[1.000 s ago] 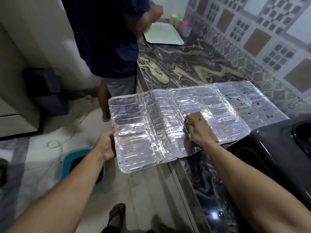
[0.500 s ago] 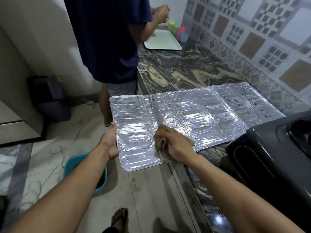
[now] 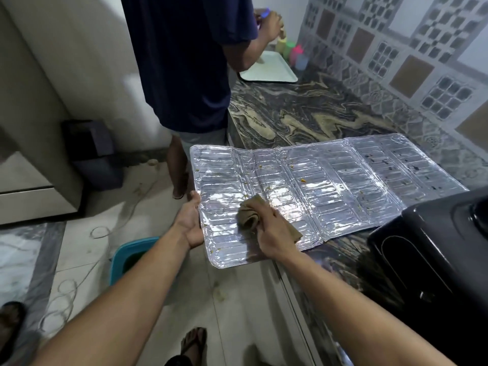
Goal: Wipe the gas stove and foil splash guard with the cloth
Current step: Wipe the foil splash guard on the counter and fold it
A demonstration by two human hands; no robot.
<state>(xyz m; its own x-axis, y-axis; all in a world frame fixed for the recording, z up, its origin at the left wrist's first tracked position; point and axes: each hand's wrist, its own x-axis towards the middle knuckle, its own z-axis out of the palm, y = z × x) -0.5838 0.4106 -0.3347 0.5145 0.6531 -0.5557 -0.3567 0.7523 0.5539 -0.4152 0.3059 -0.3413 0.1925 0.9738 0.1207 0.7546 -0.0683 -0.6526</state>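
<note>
The silver foil splash guard (image 3: 330,180) lies unfolded flat on the marble counter (image 3: 303,114), its left panel overhanging the counter edge. Yellow and dark food specks dot it. My left hand (image 3: 190,220) grips the overhanging left edge. My right hand (image 3: 272,231) presses a bunched brown cloth (image 3: 250,212) onto the left-centre panel. The black gas stove (image 3: 435,249) sits at the right, its corner over the guard's near right edge.
Another person in a dark blue shirt (image 3: 184,62) stands at the counter's far end by a white tray (image 3: 269,72) and coloured bottles (image 3: 293,52). A teal basin (image 3: 126,257) sits on the floor below the guard. A dark bin (image 3: 92,151) stands by the wall.
My right hand has slid the cloth leftward and toward me across the foil, from the centre panel to the left-centre panel. My left hand keeps its hold on the edge.
</note>
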